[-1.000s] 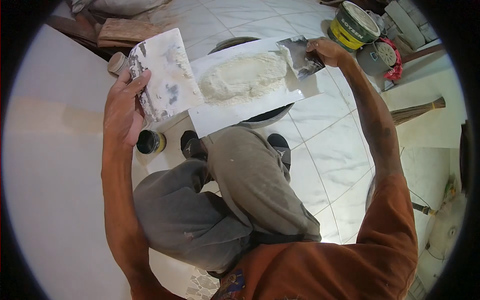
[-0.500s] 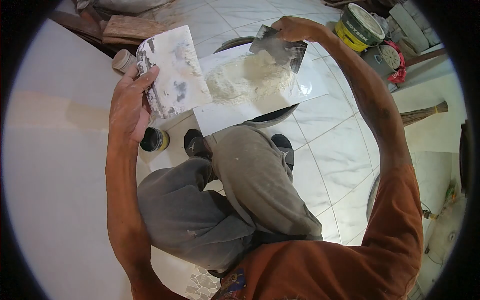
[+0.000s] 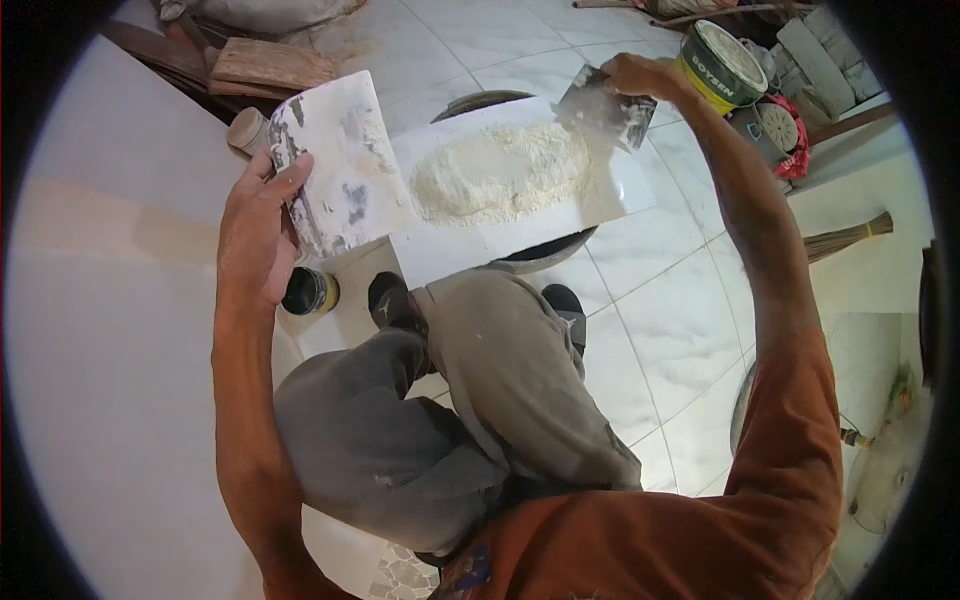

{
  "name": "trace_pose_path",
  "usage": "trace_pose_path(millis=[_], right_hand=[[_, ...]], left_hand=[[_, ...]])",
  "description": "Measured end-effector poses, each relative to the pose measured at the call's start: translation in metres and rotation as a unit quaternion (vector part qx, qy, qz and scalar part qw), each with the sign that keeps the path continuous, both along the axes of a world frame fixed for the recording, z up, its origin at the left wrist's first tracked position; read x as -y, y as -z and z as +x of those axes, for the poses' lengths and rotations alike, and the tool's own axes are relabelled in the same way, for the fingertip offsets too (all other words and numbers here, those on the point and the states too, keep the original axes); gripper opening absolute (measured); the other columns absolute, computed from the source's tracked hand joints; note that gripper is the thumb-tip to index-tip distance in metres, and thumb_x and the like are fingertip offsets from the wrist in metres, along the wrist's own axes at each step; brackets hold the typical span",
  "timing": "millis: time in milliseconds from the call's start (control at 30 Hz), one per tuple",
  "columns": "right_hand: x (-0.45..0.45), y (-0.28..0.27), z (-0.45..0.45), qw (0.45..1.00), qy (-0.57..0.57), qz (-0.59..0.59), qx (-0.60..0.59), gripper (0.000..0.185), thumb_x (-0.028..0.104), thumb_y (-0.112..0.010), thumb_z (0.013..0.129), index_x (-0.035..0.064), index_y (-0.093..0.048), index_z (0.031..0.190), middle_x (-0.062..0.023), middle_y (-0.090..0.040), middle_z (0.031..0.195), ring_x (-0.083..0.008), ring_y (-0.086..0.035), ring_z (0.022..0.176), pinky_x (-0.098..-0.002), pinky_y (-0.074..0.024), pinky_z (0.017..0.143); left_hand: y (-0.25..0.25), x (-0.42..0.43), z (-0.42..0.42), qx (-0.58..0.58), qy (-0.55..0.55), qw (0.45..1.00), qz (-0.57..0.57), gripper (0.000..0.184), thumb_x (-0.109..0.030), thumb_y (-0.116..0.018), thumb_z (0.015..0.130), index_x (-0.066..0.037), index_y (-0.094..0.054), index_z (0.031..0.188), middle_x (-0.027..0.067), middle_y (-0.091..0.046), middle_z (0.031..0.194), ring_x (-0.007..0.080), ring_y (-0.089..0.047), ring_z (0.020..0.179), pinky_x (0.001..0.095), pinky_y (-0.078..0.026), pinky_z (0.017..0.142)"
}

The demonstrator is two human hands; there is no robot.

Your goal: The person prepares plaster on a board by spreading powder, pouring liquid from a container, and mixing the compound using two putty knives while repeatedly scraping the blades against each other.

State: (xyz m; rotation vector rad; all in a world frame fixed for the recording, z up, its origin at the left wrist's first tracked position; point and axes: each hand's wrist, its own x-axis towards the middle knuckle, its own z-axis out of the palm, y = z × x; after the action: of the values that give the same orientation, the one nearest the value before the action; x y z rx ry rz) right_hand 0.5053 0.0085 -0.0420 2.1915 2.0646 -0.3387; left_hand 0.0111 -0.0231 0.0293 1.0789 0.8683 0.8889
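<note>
Right now, in the head view, I pinch a smeared white plate [image 3: 345,165] in my left hand [image 3: 258,225], thumb flat on its face and the other fingers partly hidden behind it. It reaches over the near-left edge of a white board [image 3: 440,250]. On that board lies the heap of pale powder [image 3: 505,172], my clock's centre. At two o'clock, my right hand [image 3: 645,78] has its fingers closed on the outer end of a dark, dusty scraper [image 3: 608,108], which slants over the board's far corner; I can't tell whether it touches the powder.

Under the board, a dark round rim [image 3: 548,252] peeks out at five o'clock. A small dark can [image 3: 310,291] stands on the floor [image 3: 635,280] at eight, and a cream tub [image 3: 248,132] sits between nine and ten, near wooden planks [image 3: 272,66]. Past my right hand at two is a paint bucket [image 3: 722,62], with a grey bucket [image 3: 765,128] beside it. A broom [image 3: 850,238] lies between three and four.
</note>
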Motion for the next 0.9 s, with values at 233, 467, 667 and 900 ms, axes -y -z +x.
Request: trace_pose_path(millis=[233, 467, 667, 900], right_hand=[[-0.026, 0.022, -0.023, 0.995, -0.022, -0.011, -0.092, 0.033, 0.024, -0.055, 0.081, -0.0031, -0.063, 0.097, -0.0172, -0.066, 0.087, -0.0256, -0.06, 0.08, -0.0401, -0.047, 0.077], [-0.048, 0.011, -0.09, 0.995, -0.073, -0.028, -0.057, 0.032, 0.024, -0.054, 0.079, -0.0016, -0.064, 0.096, -0.0159, -0.066, 0.081, -0.0272, -0.06, 0.074, -0.0427, -0.0469, 0.071], [-0.058, 0.015, -0.102, 0.992, -0.118, 0.022, -0.04, 0.037, 0.021, -0.055, 0.076, 0.0028, -0.067, 0.105, -0.0166, -0.069, 0.093, -0.0286, -0.065, 0.086, -0.0441, -0.0505, 0.08], [-0.005, -0.035, -0.145, 0.981, -0.184, 0.056, -0.009, 0.036, 0.009, -0.052, 0.079, 0.0022, -0.063, 0.113, -0.0219, -0.068, 0.091, -0.0349, -0.066, 0.082, -0.0454, -0.0523, 0.079]], left_hand=[[0.001, -0.003, -0.002, -0.024, -0.008, 1.0, -0.007, 0.042, -0.009, -0.055, 0.096, 0.005, -0.043, 0.134, 0.0147, -0.059, 0.123, 0.0193, -0.061, 0.109, 0.0329, -0.05, 0.096], [0.0, -0.003, -0.001, -0.025, -0.013, 1.0, 0.0, 0.042, -0.008, -0.057, 0.095, 0.007, -0.043, 0.132, 0.0154, -0.06, 0.12, 0.0178, -0.062, 0.106, 0.0307, -0.052, 0.093], [-0.003, 0.0, 0.001, -0.033, -0.005, 0.999, 0.004, 0.043, -0.009, -0.057, 0.095, 0.009, -0.042, 0.132, 0.016, -0.06, 0.12, 0.0179, -0.062, 0.105, 0.03, -0.051, 0.093], [-0.002, 0.0, -0.001, -0.024, -0.004, 1.0, 0.013, 0.043, -0.009, -0.057, 0.095, 0.009, -0.042, 0.131, 0.0168, -0.059, 0.121, 0.0182, -0.062, 0.105, 0.0305, -0.052, 0.093]])
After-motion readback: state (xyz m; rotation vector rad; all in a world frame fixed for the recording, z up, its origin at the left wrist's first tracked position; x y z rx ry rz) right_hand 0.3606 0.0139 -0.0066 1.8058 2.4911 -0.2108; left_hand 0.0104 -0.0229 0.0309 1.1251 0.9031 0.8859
